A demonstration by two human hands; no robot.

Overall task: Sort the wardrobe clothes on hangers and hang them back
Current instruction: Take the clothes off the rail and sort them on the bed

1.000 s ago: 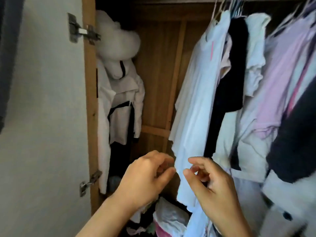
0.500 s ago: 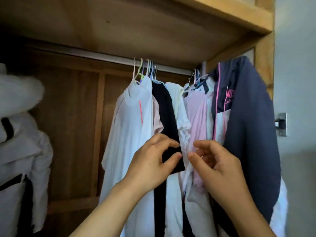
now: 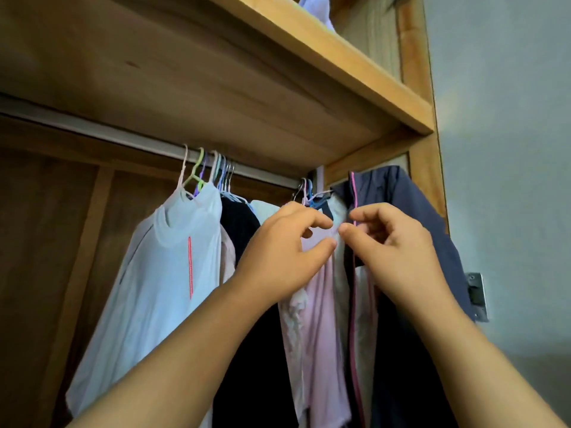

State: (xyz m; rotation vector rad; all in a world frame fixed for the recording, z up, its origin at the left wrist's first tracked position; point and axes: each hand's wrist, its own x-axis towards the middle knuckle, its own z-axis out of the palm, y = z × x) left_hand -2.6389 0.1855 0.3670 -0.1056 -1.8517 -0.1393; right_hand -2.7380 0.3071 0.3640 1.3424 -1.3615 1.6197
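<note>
Since half a second ago both hands have risen from mid-garment height to the shoulders of the clothes, just under the rail, and the view has tilted up with them, so that the underside of the wooden shelf [image 3: 216, 88] now fills the top.

The left hand [image 3: 284, 251] has its fingers [image 3: 321, 223] curled, with the thumb below and the forefinger above (a narrow gap shows between them); they lie against the top of the pink shirt [image 3: 318, 319], but whether they actually pinch the cloth cannot be told. The right hand [image 3: 398, 248] mirrors it, its fingers bent, thumb tip nearly meeting the left thumb, at the edge of the navy jacket [image 3: 417, 217] beside the jacket's pink zip line. Whether it holds fabric cannot be told either. Both forearms reach up from the bottom of the frame, converging toward the clothes.

The clothes hang from the metal rail [image 3: 148, 143] on coloured hangers [image 3: 197, 174]: a pale blue shirt [image 3: 160, 288] with a thin red stripe at the left, then a black garment [image 3: 241, 223], the pink shirt and the navy jacket against the wardrobe's right side. A second cluster of hanger hooks sits on the rail just above the hands. A metal hinge [image 3: 477, 296] is fixed at the right beside a grey wall [image 3: 509, 149].
</note>
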